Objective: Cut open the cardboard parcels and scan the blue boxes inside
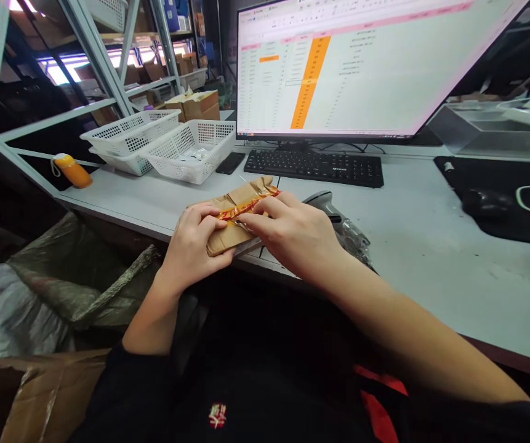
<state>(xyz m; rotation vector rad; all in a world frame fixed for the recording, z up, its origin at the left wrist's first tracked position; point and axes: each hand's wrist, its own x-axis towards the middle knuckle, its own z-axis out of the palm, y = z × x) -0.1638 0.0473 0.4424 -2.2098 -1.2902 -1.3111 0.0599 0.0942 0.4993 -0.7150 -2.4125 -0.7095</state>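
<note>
A brown paper package [228, 239] with yellow and red printed tape across it is held at the front edge of the desk. My left hand [192, 237] grips its left end, thumb below and fingers on top. My right hand [295, 231] is closed, its fingertips pinching at the tape [246, 207] on the upper face. Beneath the package a pale flat edge shows, too little to name. Just right of my right hand lies a grey and black handheld scanner [322, 202], partly hidden, next to crumpled clear plastic [354, 237].
White perforated baskets [191, 151] stand at the back left, beside a black phone [230, 163]. A keyboard [315, 167] lies under a large monitor [361, 74]. An orange bottle [74, 172] is at the far left, a mouse [481, 203] at right. Below left are a green sack [93, 264] and a carton [56, 394].
</note>
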